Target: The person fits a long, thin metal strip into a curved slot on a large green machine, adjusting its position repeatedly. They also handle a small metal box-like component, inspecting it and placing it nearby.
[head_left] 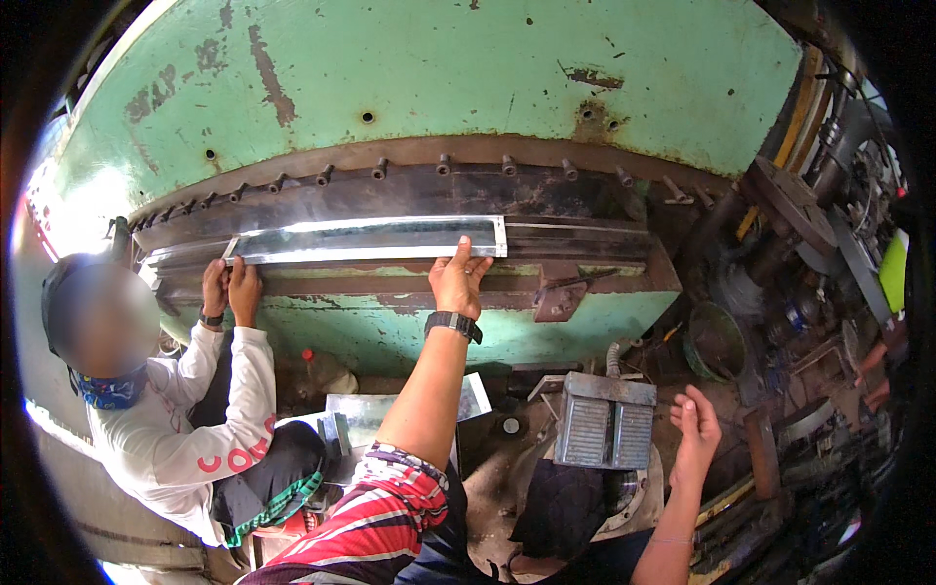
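A long, shiny metal strip with folded edges (370,234) lies along the bed of a green press machine (439,88). At its right part, my left hand (456,283) grips the front edge, thumb on top and other fingers below. A co-worker's hands (232,288) hold the strip's left end. My right hand (694,429) hangs to the right of a grey ribbed foot pedal box (606,421), its fingers loosely bent and apart, with nothing in them. The strip's far edge sits against the dark clamping bar (409,187) of the machine.
The co-worker (195,429) squats at the left, close to the machine. Metal sheets (366,419) lie low between us. A round bin (717,341) and heaped scrap metal (809,468) crowd the right side. A bracket (559,292) juts from the machine's front.
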Motion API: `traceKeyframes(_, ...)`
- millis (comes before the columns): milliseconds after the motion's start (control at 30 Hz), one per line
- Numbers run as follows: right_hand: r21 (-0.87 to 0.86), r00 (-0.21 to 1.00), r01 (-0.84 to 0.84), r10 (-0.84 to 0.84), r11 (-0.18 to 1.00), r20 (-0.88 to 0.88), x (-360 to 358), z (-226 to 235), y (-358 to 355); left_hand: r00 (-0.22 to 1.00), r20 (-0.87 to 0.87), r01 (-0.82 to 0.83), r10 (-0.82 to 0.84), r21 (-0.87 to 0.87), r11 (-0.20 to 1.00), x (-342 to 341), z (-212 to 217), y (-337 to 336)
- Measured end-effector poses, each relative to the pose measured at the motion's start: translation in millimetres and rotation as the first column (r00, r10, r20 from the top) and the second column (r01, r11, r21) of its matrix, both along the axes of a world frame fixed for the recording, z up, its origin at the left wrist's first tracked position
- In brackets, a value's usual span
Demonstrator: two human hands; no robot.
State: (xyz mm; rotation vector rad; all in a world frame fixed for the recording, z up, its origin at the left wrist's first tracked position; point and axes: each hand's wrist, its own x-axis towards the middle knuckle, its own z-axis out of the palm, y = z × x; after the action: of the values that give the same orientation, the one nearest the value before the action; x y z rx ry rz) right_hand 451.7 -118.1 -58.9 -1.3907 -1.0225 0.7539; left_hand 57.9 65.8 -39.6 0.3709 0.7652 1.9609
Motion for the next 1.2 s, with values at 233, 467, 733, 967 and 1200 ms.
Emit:
traceKeyframes(233,-0.026,0.980,0.102,-0.096,0.994,0.176,41.8,-53.5,-12.0,1.000,0.010,0.014,-0.014,-0.015,1.000,0.6,2.8,0.8)
traceKeyframes(467,-0.131,0.980,0.014,0.012,0.991,0.197,33.9,-50.7,-25.5,0.987,0.083,0.137,-0.136,-0.001,0.991,-22.3,-8.4,2.1)
traceKeyframes(733,-0.352,0.930,-0.187,0.281,0.917,0.238,25.8,-39.1,-48.3,0.987,0.068,0.150,-0.143,-0.118,0.982,-3.7,9.8,-1.5)
traceKeyframes(967,-0.267,0.908,-0.056,0.160,0.962,0.386,26.3,-40.7,-56.9,1.000,-0.026,-0.011,0.009,-0.099,0.995,-12.7,-19.3,37.4)
traceKeyframes(1200,-0.356,0.863,0.001,0.179,0.934,0.473,14.1,-21.7,-73.8,0.999,0.008,0.049,-0.048,-0.165,0.985,-9.9,-12.9,29.9)
